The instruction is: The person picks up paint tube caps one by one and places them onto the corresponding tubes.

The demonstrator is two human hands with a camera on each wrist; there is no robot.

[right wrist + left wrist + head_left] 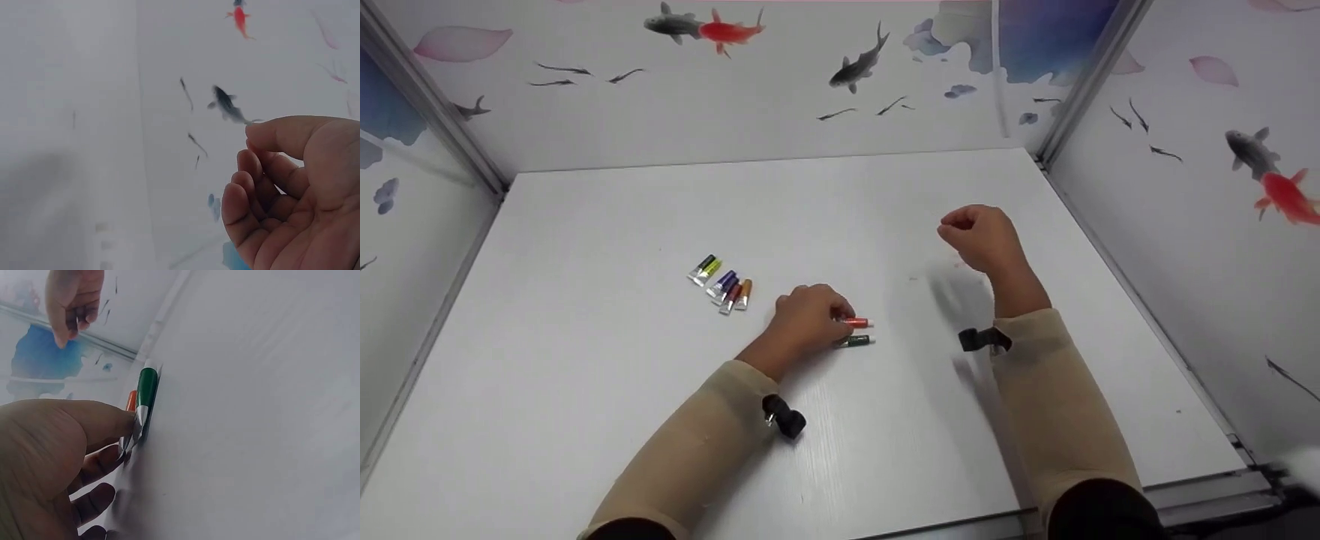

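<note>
My left hand (812,319) is low over the white table and pinches a small orange-red paint tube (858,323) between thumb and index finger. Right beside its thumb lies a dark green paint tube (858,341), white cap pointing right. In the left wrist view the green tube (147,386) partly covers the orange-red one (131,400), and the thumb tip overlaps their silver ends. My right hand (981,236) is raised above the table's right side, nothing in it. Its fingers (235,205) curl loosely, with thumb tip close to the index finger.
Left of my left hand, several paint tubes lie grouped on the table (585,360): yellow-green (710,270), purple (724,283), dark red (730,298) and orange (744,293) among them. White panels (780,112) printed with fish enclose the back and sides.
</note>
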